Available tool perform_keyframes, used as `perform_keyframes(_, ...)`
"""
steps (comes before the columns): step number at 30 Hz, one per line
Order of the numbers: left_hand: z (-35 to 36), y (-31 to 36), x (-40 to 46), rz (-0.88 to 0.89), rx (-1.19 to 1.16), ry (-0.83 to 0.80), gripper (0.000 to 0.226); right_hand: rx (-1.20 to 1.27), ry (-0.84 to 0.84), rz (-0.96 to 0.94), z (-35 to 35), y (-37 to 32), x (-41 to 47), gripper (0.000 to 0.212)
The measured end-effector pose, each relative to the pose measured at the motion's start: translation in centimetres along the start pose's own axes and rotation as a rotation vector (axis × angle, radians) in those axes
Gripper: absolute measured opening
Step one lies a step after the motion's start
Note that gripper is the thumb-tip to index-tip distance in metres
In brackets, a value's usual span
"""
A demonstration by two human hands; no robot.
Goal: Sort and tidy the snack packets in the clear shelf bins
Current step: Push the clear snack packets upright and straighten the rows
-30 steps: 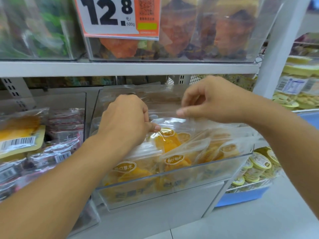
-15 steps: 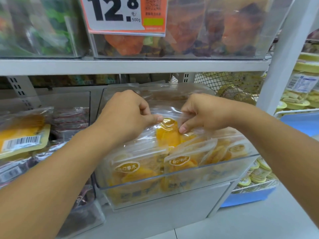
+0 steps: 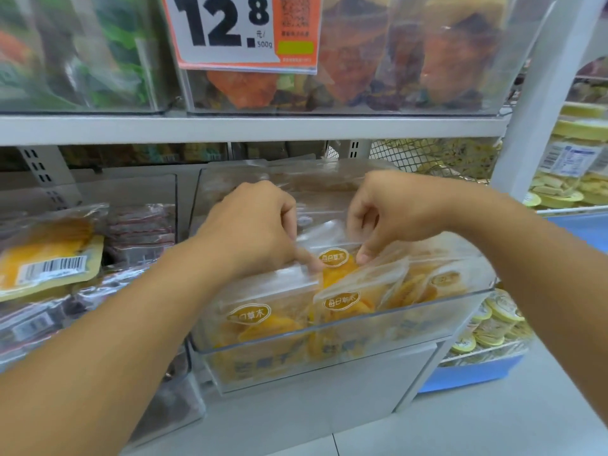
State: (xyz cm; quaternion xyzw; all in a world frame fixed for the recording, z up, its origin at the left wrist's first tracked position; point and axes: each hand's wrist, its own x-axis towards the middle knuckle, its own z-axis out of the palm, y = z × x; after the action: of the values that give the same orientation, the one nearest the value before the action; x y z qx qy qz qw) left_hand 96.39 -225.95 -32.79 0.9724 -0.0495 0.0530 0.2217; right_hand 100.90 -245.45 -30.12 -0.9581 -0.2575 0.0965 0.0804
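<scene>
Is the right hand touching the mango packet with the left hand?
Touching. The head view shows the right hand pinching the clear top edge of the mango packet with thumb and fingertips, while the left hand grips the same edge.

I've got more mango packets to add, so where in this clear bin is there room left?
The clear bin is packed along its front wall with mango packets. Both hands work the middle packet. The only looser room seems behind them, toward the bin's back wall.
</scene>
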Motion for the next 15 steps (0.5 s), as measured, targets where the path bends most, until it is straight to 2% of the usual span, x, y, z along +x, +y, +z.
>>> perform_keyframes(3, -1.3, -0.4, -0.5, 0.046, -0.138, -0.032, 0.048, 0.089, 0.045, -0.036, -0.9, -1.1, -2.2, 0.014)
perform_keyframes(7, -2.4, -1.5, -2.0, 0.203, -0.153, -0.115, 0.034, -0.129, 0.288, -0.086, -1.1, -4.4, -4.3, 0.010)
perform_keyframes(8, -2.8, -2.0, -2.5, 0.226, -0.168, -0.091, 0.028, -0.181, 0.367, -0.113, -1.2, -5.8, -4.6, 0.008)
perform_keyframes(10, -4.2, -3.8, -3.7, 0.254, -0.232, 0.009, 0.015, -0.056, 0.450, -0.230, -0.7, -8.9, -4.4, 0.007)
perform_keyframes(12, -6.5, -6.6, -5.6, 0.211, -0.200, 0.145, 0.006, 0.035, 0.420, -0.344, 0.4, -12.5, -3.2, 0.024)
perform_keyframes(15, -9.8, -12.8, -8.9, 0.004, 0.062, 0.324, 0.009, -0.025, 0.283, -0.444, 2.5, -17.7, -0.6, 0.049)
